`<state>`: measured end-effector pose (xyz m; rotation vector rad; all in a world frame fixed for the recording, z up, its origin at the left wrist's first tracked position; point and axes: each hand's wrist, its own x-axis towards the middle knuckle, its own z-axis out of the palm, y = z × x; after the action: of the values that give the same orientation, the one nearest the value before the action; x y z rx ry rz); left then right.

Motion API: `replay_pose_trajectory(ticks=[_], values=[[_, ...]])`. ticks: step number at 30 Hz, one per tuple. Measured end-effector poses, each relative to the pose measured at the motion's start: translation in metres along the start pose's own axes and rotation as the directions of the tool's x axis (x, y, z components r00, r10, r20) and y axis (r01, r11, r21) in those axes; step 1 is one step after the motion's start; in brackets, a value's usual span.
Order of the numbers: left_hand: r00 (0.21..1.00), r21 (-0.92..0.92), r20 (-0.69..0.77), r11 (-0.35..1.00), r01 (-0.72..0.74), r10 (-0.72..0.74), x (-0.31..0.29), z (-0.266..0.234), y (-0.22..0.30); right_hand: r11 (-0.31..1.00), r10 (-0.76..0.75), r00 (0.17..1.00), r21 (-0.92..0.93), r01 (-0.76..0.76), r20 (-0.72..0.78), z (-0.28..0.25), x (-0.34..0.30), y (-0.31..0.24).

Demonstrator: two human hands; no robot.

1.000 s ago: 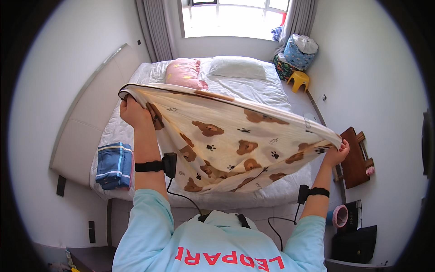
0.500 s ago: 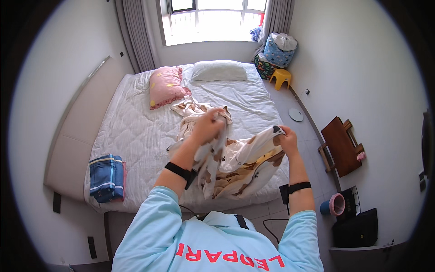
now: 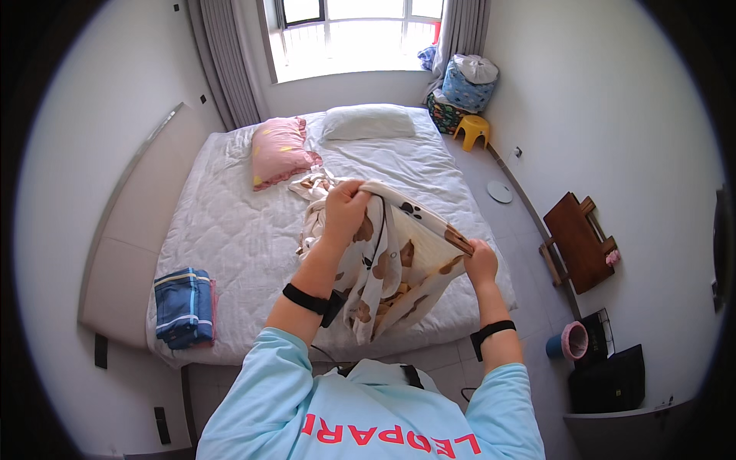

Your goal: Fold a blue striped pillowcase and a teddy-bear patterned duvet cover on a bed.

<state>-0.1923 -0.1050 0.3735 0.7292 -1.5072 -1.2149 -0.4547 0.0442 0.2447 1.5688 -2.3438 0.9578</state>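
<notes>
A white bedding cloth with brown patches and dark paw prints hangs over the near part of the bed. My left hand is closed on its upper edge, near the middle of the bed. Further right and a little lower, my right hand grips the same edge, so the stretch between the hands is drawn fairly taut. Below them the cloth falls in folds, and a yellowish side shows. Its far end lies bunched on the white quilted mattress. I cannot tell whether it is a sheet or a cover.
A pink ruffled pillow and a white pillow lie at the bed's far side. Folded blue bedding sits at the near left corner. Along the right wall are a yellow stool, a folded wooden table and a bin.
My left hand has shifted slightly left with the cloth edge; my right hand has come down a little. The edge between them, slack and blurred before, is now stretched out.
</notes>
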Motion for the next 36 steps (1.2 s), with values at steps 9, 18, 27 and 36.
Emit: replay_pose_trajectory(ticks=[9,18,27,36], values=[[0.833,-0.317,-0.545,0.895,-0.314,0.100,0.041,-0.117,0.047,0.865,0.470,0.882,-0.184,-0.466,-0.026,0.019,-0.039,0.070],[0.860,0.048,-0.484,0.976,0.213,-0.164,0.030,-0.215,-0.012,-0.126,0.992,-0.042,0.961,-0.245,0.119,-0.045,-0.125,0.268],[0.587,-0.226,-0.804,0.960,-0.164,-0.090,-0.007,-0.206,-0.021,-0.086,0.991,-0.026,0.463,-0.882,0.133,0.010,-0.212,0.301],[0.499,-0.014,-0.866,0.997,-0.076,0.025,-0.070,-0.191,-0.010,0.566,0.697,0.275,-0.273,-0.777,0.663,0.028,-0.189,0.233]])
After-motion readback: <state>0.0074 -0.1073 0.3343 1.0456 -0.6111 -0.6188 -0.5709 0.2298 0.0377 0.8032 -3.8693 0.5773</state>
